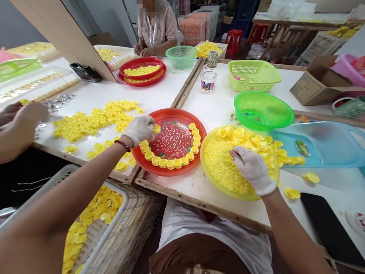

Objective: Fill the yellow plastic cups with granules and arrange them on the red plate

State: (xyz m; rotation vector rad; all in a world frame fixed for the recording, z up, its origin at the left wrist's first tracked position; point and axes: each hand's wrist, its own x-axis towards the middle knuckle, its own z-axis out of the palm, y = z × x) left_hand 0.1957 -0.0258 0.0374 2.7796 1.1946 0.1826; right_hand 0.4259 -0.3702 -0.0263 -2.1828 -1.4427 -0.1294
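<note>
My left hand [140,130], in a white glove, is closed at the left rim of a red tray [139,161]. At its fingertips is a small yellow petal-like cup [156,128]. Similar yellow cups [170,164] form a curved row along the inside of the tray. My right hand [253,169], also gloved, is over a yellow bowl [205,173] of small yellow beads [224,167]. Its thumb and fingers are pinched together; what they hold, if anything, is too small to make out. Loose yellow petal pieces [251,140] are heaped at the bowl's far side.
Many yellow pieces [94,121] lie spread on the white table to the left. Beyond stand a green bowl [264,110], a green basket [255,74] and a jar [208,80]. A blue tray [330,144] and black phone [330,224] lie right. Co-workers' hands [27,116] are at left and across.
</note>
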